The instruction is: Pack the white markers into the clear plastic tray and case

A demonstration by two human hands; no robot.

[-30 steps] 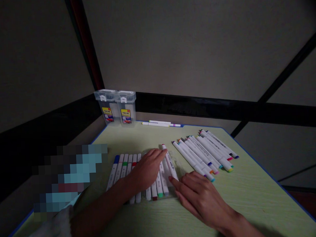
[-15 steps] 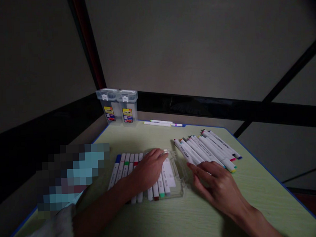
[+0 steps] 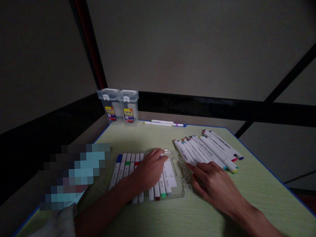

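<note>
A clear plastic case [image 3: 182, 191] lies on the table with a row of white markers [image 3: 120, 172] in it, their caps in several colours. My left hand [image 3: 149, 169] rests across the row, fingers stretched over the markers near the case's far edge; it hides part of them. To the right lies a loose group of white markers [image 3: 214, 149]. My right hand [image 3: 215, 184] is at the near end of this group, its index finger touching the leftmost loose marker [image 3: 181, 150]. Its thumb is held apart from the index finger.
Two clear lidded boxes [image 3: 129, 107] with yellow labels stand at the back left corner of the table [image 3: 162, 223]. Several thin markers [image 3: 158, 123] lie along the back edge. A pixelated patch [image 3: 82, 174] covers something at the left. Walls rise behind.
The leftmost loose marker has turned slightly under my right hand's fingers. My left hand stays on the row, and the whole view has shifted a little.
</note>
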